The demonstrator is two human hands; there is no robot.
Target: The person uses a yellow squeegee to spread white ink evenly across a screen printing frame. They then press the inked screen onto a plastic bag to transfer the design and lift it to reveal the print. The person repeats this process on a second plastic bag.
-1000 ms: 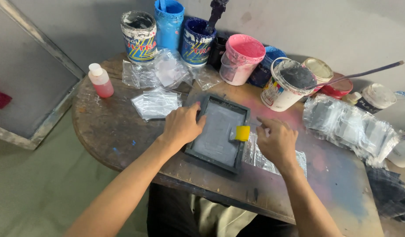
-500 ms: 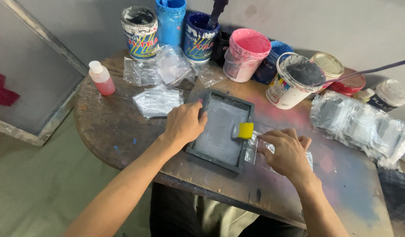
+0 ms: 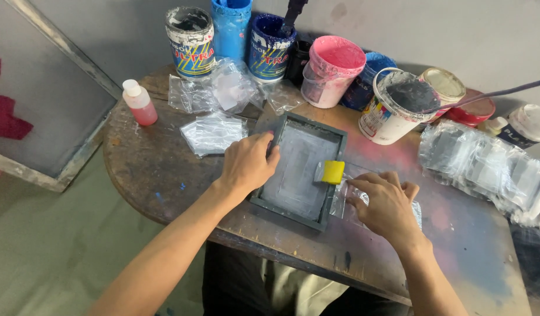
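Paint-stained round wooden table (image 3: 141,169) against a grey wall, crowded along its far edge with paint pots (image 3: 331,70). My left hand (image 3: 246,164) lies flat, fingers loosely curled on a small grey screen frame (image 3: 299,169) at centre. My right hand (image 3: 384,202), just right of it, pinches a clear plastic bag (image 3: 343,199) beside a yellow squeegee (image 3: 332,171).

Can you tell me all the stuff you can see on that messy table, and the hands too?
Frame: one, dark grey, table middle.
Squeegee: one, yellow, on frame's right edge.
Paint tubs: about seven, blue, pink, white, along the back.
Squeeze bottle: one, pink, back left.
Clear bags: several, right, back and under the right hand.
Table: one, brown, stained.
Big screen: one, leaning left.
Left hand: on frame's left edge.
Right hand: on a clear bag.
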